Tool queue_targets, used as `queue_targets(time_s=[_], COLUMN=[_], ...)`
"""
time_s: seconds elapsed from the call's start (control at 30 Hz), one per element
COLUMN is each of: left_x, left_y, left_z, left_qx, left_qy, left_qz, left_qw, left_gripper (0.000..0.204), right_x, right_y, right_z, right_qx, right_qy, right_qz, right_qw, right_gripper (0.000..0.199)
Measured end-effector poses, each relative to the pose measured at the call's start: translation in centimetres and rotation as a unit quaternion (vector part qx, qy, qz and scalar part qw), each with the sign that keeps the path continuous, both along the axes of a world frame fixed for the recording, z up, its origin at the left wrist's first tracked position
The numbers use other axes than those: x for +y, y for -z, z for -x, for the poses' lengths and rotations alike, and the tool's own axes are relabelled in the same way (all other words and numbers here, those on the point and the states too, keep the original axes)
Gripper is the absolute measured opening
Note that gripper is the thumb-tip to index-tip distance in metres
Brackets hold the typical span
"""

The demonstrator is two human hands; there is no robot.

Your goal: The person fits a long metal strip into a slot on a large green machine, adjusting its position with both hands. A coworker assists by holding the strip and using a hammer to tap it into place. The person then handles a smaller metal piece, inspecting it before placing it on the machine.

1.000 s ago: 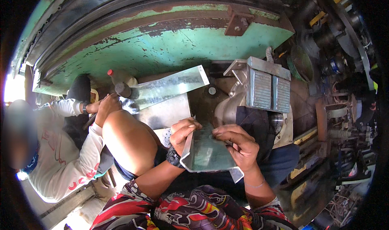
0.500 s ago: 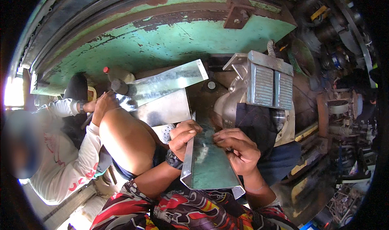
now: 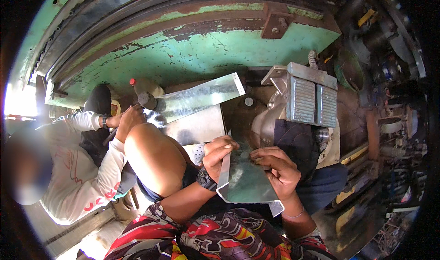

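Note:
A bent sheet-metal channel [image 3: 250, 186] with folded side edges lies over my lap, its near end toward my body. My left hand [image 3: 218, 155] is closed on its left edge near the far end, with a dark watch on the wrist. On the opposite edge, the curled fingers of my right hand [image 3: 278, 168] grip the same channel. The channel's far end is partly hidden between my hands. Just beyond my left hand lies a flat pale metal sheet [image 3: 195, 124].
At left a seated co-worker [image 3: 78, 163] holds a mallet [image 3: 147, 100] at the end of a long shiny metal strip [image 3: 206, 95]. A grey ribbed foot pedal [image 3: 314, 97] stands ahead to the right. A green machine panel [image 3: 197, 51] spans the far side, with a red-capped bottle [image 3: 145, 86] before it.
The whole view has shifted slightly, so the scene sits further right. Both hands keep their hold on the channel, and its near end appears a little higher.

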State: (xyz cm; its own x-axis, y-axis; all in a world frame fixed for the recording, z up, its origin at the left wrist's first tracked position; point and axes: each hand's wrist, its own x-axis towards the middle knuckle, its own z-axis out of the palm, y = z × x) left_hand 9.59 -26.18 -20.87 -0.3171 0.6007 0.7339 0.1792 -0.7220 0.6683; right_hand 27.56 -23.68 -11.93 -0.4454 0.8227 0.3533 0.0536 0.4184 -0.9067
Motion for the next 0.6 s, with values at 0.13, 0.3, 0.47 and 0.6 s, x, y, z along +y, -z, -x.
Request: queue_targets(time_s=[0.13, 0.3, 0.47, 0.6], left_x=[-0.3, 0.0, -0.3, -0.2], left_y=[-0.3, 0.4, -0.8, -1.4], left_z=[-1.5, -1.1, -0.7, -0.4], left_qx=[-0.026, 0.037, 0.101, 0.128], left_qy=[-0.049, -0.06, -0.088, -0.081], left_qz=[0.024, 0.048, 0.072, 0.067], left_qw=[0.998, 0.996, 0.988, 0.986], left_gripper=[0.034, 0.029, 0.022, 0.027], right_x=[-0.1, -0.5, -0.8, -0.9], right_y=[1.3, 1.5, 1.0, 1.3], right_z=[-0.7, -0.5, -0.2, -0.2], right_qx=[0.002, -0.006, -0.014, -0.015], right_qy=[-0.003, 0.03, 0.04, 0.054], right_qz=[-0.016, -0.036, -0.045, -0.03], right_qw=[1.0, 0.999, 0.998, 0.998], right_gripper=[0.027, 0.026, 0.031, 0.03])
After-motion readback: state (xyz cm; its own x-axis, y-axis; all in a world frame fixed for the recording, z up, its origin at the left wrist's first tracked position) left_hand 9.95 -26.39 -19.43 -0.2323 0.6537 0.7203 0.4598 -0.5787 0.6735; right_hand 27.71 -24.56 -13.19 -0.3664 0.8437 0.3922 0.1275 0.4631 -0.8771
